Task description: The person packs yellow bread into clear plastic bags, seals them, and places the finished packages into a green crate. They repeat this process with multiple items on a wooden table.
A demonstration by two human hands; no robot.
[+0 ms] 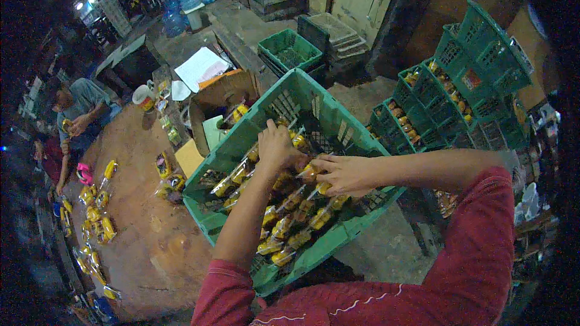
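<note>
A green plastic crate (344, 235) stands before me, with rows of small yellow food items in clear wrappers (281, 226) along its bottom. My left hand (276, 147) reaches into the crate from the near side, over the packets; its fingertips are partly hidden, so its grip cannot be made out. Coming in from the right, my right hand (346, 174) has its fingers on a wrapped yellow packet (309, 172) close to the left hand. Part of the crate's mesh bottom shows at the far end.
Loose wrapped packets (93, 213) lie on the brown tabletop (154, 244) at left. Beyond it sits a person (86, 104) holding a yellow item. A cardboard box (197, 122) and papers (201, 68) adjoin the crate. Stacked green crates (435, 113) stand at right.
</note>
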